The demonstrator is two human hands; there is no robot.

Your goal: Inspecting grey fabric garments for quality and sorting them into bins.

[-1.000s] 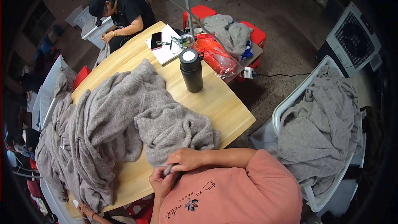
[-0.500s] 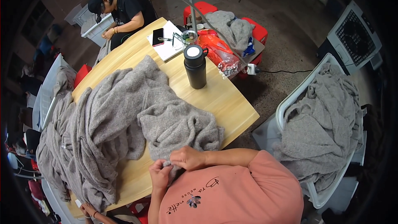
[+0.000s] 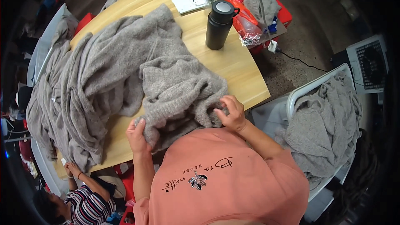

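A grey knit sweater (image 3: pixel 179 79) lies bunched at the near edge of the table, its ribbed edge spread between my two hands. My left hand (image 3: pixel 139 136) grips the left end of that edge, thumb on top. On the other side, my right hand (image 3: pixel 232 114) is closed with curled fingers on the sweater's right part. Between them the knit opens into a loose fold against my pink shirt. Left of it, a large heap of the same grey knitwear (image 3: pixel 104 66) covers much of the table.
On the wooden table (image 3: pixel 246 75) stand a black bottle (image 3: pixel 217 29) and a white pad (image 3: pixel 187 2) with a phone and pens. A white bin (image 3: pixel 291 104) full of grey knitwear is at the right. One co-worker (image 3: pixel 89 196) sits lower left; another's arm shows at the far edge.
My hands, earlier close together at the sweater's near edge, have moved apart, spreading its ribbed edge. The view has shifted, showing more of the co-worker at lower left.
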